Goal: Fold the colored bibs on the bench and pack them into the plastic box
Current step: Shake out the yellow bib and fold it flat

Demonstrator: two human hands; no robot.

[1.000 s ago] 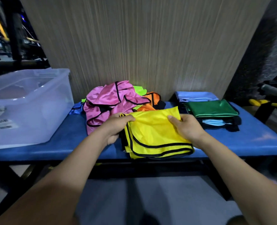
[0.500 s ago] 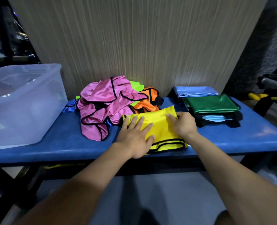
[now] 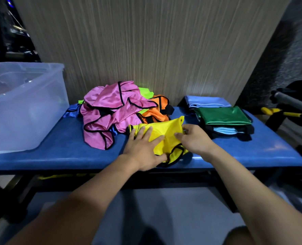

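Observation:
A yellow bib (image 3: 166, 137) with black trim lies partly folded near the front edge of the blue bench (image 3: 58, 152). My left hand (image 3: 144, 147) presses flat on its left half with straight fingers. My right hand (image 3: 192, 140) pinches the bib's right edge and lifts it a little. Behind lies a loose heap: pink bibs (image 3: 109, 112), an orange bib (image 3: 155, 112), a lime one (image 3: 145, 91) and a blue one (image 3: 72, 110). Folded light-blue (image 3: 206, 101) and green bibs (image 3: 222, 117) are stacked at the right. The clear plastic box (image 3: 22, 106) stands at the left end.
A wood-grain wall panel (image 3: 146, 41) rises right behind the bench. Gym equipment with a grey bar (image 3: 293, 102) and yellow handle (image 3: 270, 111) stands to the right. Dark machine frames (image 3: 5, 32) fill the far left. Grey floor (image 3: 164, 218) lies below the bench.
The yellow bib has been folded smaller. My left hand moved from its corner onto its left half and lies flat. My right hand now pinches and raises the right edge.

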